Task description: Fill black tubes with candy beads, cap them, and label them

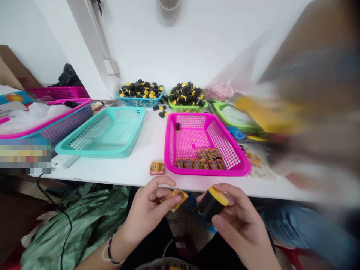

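My left hand [146, 212] pinches a small orange and yellow printed label [176, 198] between thumb and fingers. My right hand [239, 221] grips a black cylinder with a yellow end cap [212, 202], close to the label but apart from it. Just beyond my hands, at the white table's front edge [135, 176], lies a similar orange packet [156, 168]. In the magenta plastic basket [197, 171] stand several orange-wrapped cylinders [201, 159] in two rows, and a single dark piece [177, 126] sits near its back corner.
A teal basket [123, 109] stands left of the magenta one. Black and yellow cylinders heap in a blue basket [140, 102] and a green basket [187, 109], with several loose beside them. A pink-and-blue basket [67, 123] holds white material. A large blur hides the right side.
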`<state>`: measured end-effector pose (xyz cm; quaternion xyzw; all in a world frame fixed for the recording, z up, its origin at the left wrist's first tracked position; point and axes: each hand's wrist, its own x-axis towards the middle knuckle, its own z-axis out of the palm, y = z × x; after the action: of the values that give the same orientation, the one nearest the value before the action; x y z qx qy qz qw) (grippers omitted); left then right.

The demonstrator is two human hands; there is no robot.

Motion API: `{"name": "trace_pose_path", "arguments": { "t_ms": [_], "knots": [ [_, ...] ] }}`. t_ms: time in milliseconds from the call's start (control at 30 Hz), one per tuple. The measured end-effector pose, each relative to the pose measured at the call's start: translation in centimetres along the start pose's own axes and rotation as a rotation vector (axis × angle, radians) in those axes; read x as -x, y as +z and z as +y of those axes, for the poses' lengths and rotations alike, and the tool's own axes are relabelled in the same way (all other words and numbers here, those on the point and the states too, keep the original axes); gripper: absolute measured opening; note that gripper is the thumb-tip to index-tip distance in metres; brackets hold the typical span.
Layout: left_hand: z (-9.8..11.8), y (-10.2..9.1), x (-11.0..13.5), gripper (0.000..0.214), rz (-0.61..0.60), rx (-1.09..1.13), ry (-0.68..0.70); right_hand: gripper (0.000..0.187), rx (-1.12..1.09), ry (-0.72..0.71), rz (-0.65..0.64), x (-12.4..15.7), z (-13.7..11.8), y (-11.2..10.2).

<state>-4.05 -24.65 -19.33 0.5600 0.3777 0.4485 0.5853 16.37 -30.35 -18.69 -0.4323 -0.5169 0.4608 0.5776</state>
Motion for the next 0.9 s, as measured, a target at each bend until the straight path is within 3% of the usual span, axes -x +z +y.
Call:
{"name": "trace_pose_path", "arguments": {
  "t_ms": [133,233,367,500,600,800,900],
  "knots": [
    [-1.0,0.4,0.6,0.027,-0.092,-0.062,0.119,0.03,-0.074,-0.073,0.042,-1.2,-0.4,0.4],
    [-0.9,0.3,0.7,0.03,-0.179,-0.253,0.27,0.025,-0.106,-0.063,0.118,-1.9,-0.5,1.0],
    [-0.4,0.3,0.6,0.021,-0.253,-0.44,0.401,0.022,-0.152,-0.019,0.038,-2.2,-0.9,2.0],
    [0.2,0.3,0.4,0.04,-0.177,-0.408,0.534,0.024,-0.12,0.045,-0.035,-1.9,-0.7,2.3],
    [1.0,0.0,0.2,0.051,-0.182,-0.431,0.561,0.025,-0.076,0.044,-0.04,-1.5,-0.1,2.2],
    [1.2,-1.3,0.5,0.037,-0.109,-0.723,0.59,0.023,-0.011,-0.081,0.03,-1.2,0.5,2.1],
    [0.2,-1.2,1.0,0.039,-0.063,-0.696,0.556,0.024,0.006,-0.139,0.011,-1.4,0.1,2.1]
  ]
}}
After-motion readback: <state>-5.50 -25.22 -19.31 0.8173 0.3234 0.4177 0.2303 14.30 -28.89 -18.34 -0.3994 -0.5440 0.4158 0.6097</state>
